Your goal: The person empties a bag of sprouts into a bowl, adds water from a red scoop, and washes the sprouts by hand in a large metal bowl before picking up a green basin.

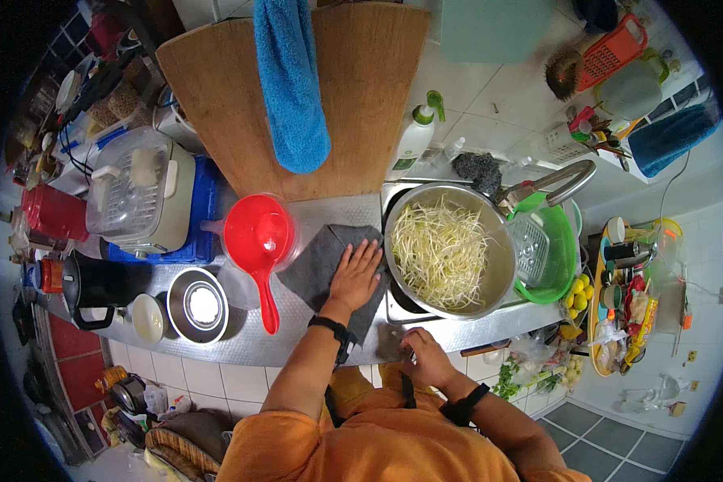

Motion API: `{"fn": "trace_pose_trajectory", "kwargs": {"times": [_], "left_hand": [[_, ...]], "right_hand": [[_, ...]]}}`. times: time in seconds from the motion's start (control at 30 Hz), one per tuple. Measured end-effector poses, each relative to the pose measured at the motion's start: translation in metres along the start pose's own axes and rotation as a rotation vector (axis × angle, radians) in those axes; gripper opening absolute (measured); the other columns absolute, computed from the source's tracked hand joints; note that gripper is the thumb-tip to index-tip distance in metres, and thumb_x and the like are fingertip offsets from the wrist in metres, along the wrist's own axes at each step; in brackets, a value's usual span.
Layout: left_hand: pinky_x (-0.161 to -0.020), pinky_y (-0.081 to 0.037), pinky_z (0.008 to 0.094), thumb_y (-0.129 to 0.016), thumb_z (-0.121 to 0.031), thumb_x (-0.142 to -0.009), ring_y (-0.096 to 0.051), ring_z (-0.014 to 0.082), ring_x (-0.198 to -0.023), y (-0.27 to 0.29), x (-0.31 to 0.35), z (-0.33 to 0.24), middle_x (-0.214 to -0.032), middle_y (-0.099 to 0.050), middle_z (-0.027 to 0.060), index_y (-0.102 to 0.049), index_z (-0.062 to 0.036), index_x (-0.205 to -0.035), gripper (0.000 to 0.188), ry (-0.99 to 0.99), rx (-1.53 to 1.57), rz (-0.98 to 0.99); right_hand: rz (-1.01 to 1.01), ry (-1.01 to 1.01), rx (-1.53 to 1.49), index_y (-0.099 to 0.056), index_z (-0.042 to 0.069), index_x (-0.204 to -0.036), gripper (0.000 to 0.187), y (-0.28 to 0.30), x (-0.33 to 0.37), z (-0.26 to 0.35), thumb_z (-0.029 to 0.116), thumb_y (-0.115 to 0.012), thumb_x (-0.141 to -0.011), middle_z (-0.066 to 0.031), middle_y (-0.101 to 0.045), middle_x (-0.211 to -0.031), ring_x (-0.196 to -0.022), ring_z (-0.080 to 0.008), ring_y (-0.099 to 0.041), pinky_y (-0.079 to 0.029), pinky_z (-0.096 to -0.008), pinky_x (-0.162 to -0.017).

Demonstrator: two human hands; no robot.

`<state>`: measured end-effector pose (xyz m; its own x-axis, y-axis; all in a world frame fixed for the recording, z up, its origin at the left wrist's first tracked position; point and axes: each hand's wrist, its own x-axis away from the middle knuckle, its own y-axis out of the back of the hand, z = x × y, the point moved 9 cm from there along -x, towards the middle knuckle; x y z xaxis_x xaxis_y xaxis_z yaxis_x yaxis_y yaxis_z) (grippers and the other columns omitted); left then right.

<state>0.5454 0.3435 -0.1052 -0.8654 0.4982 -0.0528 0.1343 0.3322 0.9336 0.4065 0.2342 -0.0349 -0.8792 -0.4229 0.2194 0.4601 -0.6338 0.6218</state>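
My left hand (357, 275) lies flat on a dark grey cloth (309, 261), fingers stretched out, on the metal counter. The cloth is spread between a red ladle-shaped scoop (259, 229) and a large steel bowl (502, 277) full of bean sprouts (439, 255). My right hand (430, 358) is at the counter's front edge, below the bowl. Its fingers are curled in, and whatever may be inside them is hidden. The bowl sits over the sink area. The scoop rests with its handle toward me.
A green basin (568, 249) stands right of the bowl, beneath the faucet (566, 178). To the left are a small steel bowl (198, 305), a white bowl (148, 317), a black pitcher (84, 285) and a lidded dish box (140, 193). Behind, a blue towel (293, 88) hangs before a wooden board (365, 96).
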Motion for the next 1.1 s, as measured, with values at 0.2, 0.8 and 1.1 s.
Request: {"fn": "trace_pose_trajectory", "kwargs": {"times": [0.2, 0.8, 1.1], "left_hand": [[-0.109, -0.011, 0.0416, -0.046, -0.03, -0.086, -0.02, 0.0231, -0.132, 0.014, 0.081, -0.012, -0.141, -0.027, 0.0075, -0.035, -0.0072, -0.132, 0.053, -0.02, -0.01, 0.031], [-0.109, -0.011, 0.0451, -0.047, -0.031, -0.087, -0.011, 0.0372, -0.132, 0.038, 0.125, 0.092, -0.143, -0.014, 0.0221, -0.022, 0.004, -0.135, 0.064, 0.538, -0.085, -0.216], [-0.106, -0.015, 0.0475, -0.045, -0.022, -0.087, -0.025, 0.0386, -0.127, 0.067, 0.177, 0.064, -0.135, -0.03, 0.0251, -0.035, 0.0021, -0.129, 0.049, 0.399, 0.148, -0.208]], "right_hand": [[-0.056, 0.025, 0.039, -0.047, 0.004, -0.092, 0.032, 0.01, -0.014, 0.004, 0.001, -0.061, -0.063, -0.0151, -0.047, -0.091, -0.088, -0.0344, -0.049, -0.043, -0.0408, -0.073], [-0.025, -0.055, 0.1, -0.048, 0.003, -0.09, 0.029, -0.026, -0.047, -0.008, 0.002, -0.059, -0.063, -0.0163, -0.049, -0.089, -0.088, -0.0338, -0.049, -0.043, -0.0392, -0.076], [-0.084, -0.085, -0.032, -0.049, 0.002, -0.096, 0.033, -0.052, -0.089, 0.019, 0.007, -0.062, -0.066, -0.0171, -0.049, -0.097, -0.094, -0.0337, -0.05, -0.043, -0.0383, -0.081]]}}
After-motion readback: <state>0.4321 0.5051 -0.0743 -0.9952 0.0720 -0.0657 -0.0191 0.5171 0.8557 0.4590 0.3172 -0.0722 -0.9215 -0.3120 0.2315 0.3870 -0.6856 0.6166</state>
